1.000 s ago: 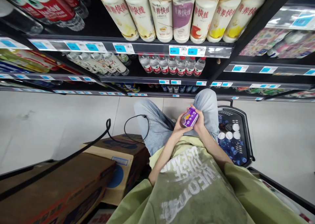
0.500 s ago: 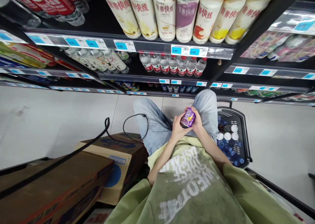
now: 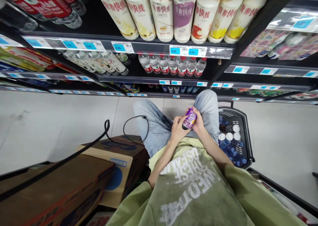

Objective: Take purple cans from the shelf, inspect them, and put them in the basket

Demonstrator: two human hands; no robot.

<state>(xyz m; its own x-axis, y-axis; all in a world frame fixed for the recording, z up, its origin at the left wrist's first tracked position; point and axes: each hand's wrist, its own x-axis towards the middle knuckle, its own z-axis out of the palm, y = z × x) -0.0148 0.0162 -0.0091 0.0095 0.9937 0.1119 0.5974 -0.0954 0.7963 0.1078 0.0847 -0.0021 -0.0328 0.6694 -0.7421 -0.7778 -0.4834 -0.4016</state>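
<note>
So the small purple cylindrical can with white and yellow print (image 3: pixel 190 118) sits tilted right between both sets of fingers. Left hand (image 3: pixel 177 128) has its fingers curled on one side, right hand (image 3: pixel 198 122) wraps the other, so both are snug around it. Right of the fingers there's a black plastic basket (image 3: pixel 248 138) with clear blue plastic bottles (image 3: pixel 231 151) in it. Beyond the fingertips, tall creamy-white bottles (image 3: pixel 162 15) line a black shelf (image 3: pixel 151 46).
</note>
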